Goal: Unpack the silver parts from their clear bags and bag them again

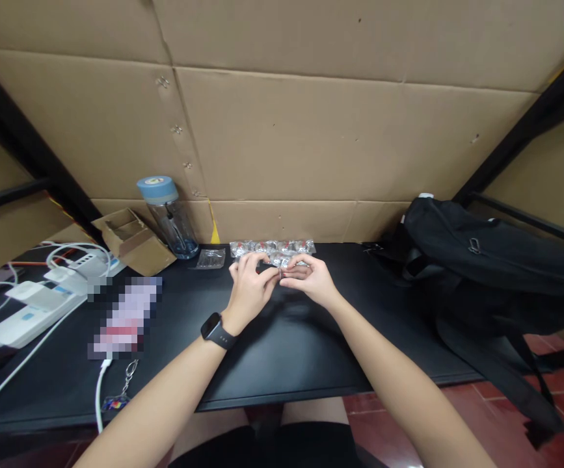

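Note:
Over the black desk top [282, 344], my left hand [252, 283], with a dark watch [218, 330] on its wrist, meets my right hand [311, 279]. The fingertips of both hands pinch together around a small, thin, pale item [280, 273]; its kind is too small to make out. Just behind the fingers lies a row of clear packets [272, 247] with silvery and red contents, partly hidden by my hands. Left of that row, a flat clear packet [211, 259] rests on the desk.
At the left stand a blue-lidded bottle [169, 218], an open cardboard box [138, 244] and a white power strip [35, 315] with cables. A blurred-out flat object [128, 315] and a keychain [123, 390] lie nearer. A black backpack [496, 260] fills the right; cardboard [286, 136] walls the back.

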`<state>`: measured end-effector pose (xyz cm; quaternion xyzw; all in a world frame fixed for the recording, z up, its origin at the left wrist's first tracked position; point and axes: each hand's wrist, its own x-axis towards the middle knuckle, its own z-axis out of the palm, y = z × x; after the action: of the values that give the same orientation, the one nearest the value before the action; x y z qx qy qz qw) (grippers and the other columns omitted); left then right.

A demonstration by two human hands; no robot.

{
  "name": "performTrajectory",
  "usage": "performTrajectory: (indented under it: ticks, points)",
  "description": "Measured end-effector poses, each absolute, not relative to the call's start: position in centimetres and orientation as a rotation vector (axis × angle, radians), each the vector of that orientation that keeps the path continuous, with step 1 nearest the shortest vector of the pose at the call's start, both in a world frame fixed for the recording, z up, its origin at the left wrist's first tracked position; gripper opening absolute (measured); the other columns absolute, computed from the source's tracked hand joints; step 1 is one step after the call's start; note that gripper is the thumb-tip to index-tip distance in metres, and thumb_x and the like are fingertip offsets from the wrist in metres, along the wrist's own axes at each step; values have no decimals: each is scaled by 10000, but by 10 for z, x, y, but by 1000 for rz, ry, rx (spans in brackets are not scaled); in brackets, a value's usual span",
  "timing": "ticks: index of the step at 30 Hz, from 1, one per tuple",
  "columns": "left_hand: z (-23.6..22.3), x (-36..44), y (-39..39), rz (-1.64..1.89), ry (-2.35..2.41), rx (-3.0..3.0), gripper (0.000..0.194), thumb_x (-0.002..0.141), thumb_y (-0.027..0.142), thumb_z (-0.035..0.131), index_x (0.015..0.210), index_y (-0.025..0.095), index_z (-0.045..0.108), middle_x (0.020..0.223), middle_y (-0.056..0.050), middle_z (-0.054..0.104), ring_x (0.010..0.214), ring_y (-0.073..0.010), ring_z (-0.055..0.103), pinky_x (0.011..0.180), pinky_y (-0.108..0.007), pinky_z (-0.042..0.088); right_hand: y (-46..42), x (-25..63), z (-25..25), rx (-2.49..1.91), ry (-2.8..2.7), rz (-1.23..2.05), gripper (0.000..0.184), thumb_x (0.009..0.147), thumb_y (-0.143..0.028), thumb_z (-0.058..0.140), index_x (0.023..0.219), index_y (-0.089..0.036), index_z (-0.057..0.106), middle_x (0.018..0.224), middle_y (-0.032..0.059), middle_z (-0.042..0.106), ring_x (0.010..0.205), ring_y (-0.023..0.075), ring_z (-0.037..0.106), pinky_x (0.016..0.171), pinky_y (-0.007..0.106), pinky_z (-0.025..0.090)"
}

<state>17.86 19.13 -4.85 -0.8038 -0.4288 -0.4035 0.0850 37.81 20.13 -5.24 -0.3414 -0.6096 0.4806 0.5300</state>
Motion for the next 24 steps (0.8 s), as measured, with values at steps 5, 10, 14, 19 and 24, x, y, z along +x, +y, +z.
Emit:
performTrajectory:
  ticks: [5,10,14,19,24]
  points:
    - [-49,181,191,-1197,-1308,-2407,140,948,320,635,942,272,767,1225,-106,607,1201,-302,491,927,-464,327,206,389,-50,-871,-1632,1108,290,787,-457,809,872,-188,742,973,55,670,877,201,715,914,396,603]
    - [-48,179,190,-1192,-1309,-2423,132,936,306,648,921,270,774,1210,-108,613,1196,-307,492,917,-471,337,205,390,-50,-934,-1823,895,244,887,-437,703,884,-196,743,997,75,659,889,191,670,774,323,588]
    - [-51,178,194,-1208,-1288,-2474,112,911,268,672,899,282,782,1209,-98,608,1205,-308,487,941,-482,350,204,386,-51,-949,-1882,824,175,909,-352,658,848,-194,702,954,62,645,844,175,635,685,278,536]
    - [-53,178,199,-1371,-1436,-2621,140,918,319,658,1024,290,743,1228,-75,582,1200,-273,521,997,-467,401,205,385,-53,-918,-1875,864,115,876,-260,650,791,-187,678,985,52,582,877,166,604,687,262,507]
    - [-50,171,204,-1390,-1336,-2939,528,849,330,723,1354,320,570,1423,-88,507,1348,-283,470,1115,-493,379,206,388,-50,-947,-1834,860,89,842,-246,660,784,-189,696,1024,51,528,875,161,582,695,271,502]
